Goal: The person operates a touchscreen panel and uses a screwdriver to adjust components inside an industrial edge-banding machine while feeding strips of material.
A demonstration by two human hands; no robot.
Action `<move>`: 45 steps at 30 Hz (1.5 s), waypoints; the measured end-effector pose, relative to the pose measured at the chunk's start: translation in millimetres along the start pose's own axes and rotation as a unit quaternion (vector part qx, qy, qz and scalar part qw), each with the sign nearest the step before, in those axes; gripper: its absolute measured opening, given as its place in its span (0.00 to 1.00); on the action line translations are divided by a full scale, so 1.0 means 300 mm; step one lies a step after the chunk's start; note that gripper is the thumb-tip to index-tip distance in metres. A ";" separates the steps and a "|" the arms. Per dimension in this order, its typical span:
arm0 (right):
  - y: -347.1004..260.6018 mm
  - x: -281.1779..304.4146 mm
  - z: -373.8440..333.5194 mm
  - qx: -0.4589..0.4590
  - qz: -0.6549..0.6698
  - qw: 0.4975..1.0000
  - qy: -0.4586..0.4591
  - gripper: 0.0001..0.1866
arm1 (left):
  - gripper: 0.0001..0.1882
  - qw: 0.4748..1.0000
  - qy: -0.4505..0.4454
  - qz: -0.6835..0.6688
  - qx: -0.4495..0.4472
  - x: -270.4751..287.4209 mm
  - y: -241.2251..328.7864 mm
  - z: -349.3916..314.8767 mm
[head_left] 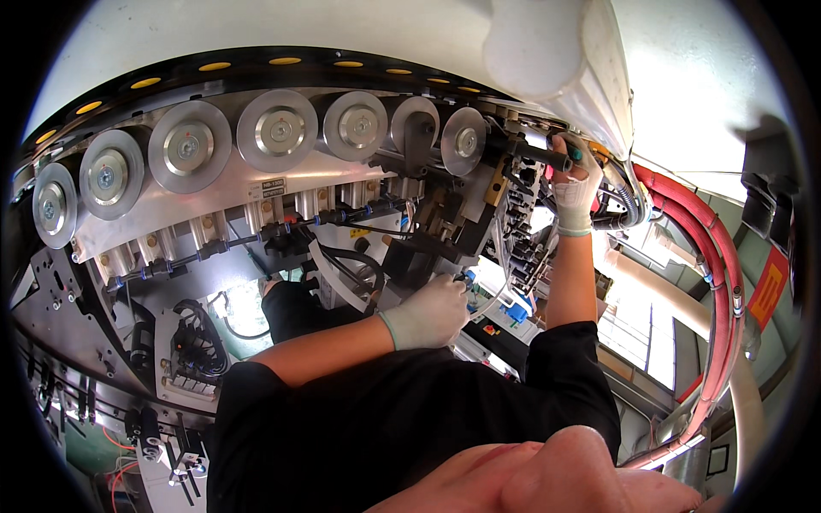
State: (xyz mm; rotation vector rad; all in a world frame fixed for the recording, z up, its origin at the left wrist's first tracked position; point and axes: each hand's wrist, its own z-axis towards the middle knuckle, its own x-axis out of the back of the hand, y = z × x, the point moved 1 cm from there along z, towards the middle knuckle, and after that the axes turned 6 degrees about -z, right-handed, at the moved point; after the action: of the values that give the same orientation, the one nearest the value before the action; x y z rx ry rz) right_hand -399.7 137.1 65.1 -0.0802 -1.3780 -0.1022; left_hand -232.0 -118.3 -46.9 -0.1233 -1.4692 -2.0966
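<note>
My left hand (430,315), in a pale work glove, is closed at chest height, below the machine's roller row. A small dark piece (466,278) shows at its fingertips, and what the curled fingers grip is hidden. Raised to the right, my right hand (575,190) wears a similar glove with bare fingertips. Its fingers curl around something dark with a green part, too small to name. A black cylinder (546,156) with a round end juts out right beside those fingers. Between the two hands lies a cluster of dark machine parts (522,227).
Several clear-rimmed metal discs (277,131) line the machine front. Under them runs a thin bar (256,235) with blue fittings. A pale cylindrical arm (560,56) hangs above my right hand. Thick red hoses (723,265) curve down the right side. Black cables (363,265) loop near my left forearm.
</note>
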 end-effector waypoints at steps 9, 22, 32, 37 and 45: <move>-0.036 0.060 0.023 0.036 -0.091 0.995 -0.024 0.12 | 0.11 1.000 0.013 0.008 -0.006 -0.011 -0.001 -0.004; -0.066 -0.011 0.029 0.091 -0.122 0.987 -0.049 0.10 | 0.12 1.000 0.010 0.017 -0.011 0.013 0.006 -0.010; -0.067 -0.043 0.001 0.012 -0.050 0.998 0.024 0.13 | 0.12 1.000 -0.020 -0.006 -0.012 0.036 0.000 -0.004; -0.079 -0.022 -0.033 0.023 0.022 0.999 0.027 0.11 | 0.12 1.000 -0.012 0.009 -0.014 0.007 0.003 -0.001; -0.064 0.165 -0.008 0.019 0.028 0.985 -0.171 0.14 | 0.13 1.000 -0.026 -0.012 -0.001 0.032 0.014 0.004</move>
State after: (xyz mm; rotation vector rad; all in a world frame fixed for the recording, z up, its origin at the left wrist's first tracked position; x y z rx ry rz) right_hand -390.3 116.3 113.2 -0.1089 -1.7183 -0.0149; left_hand -238.1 -122.0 -39.1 -0.1641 -1.5069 -2.1279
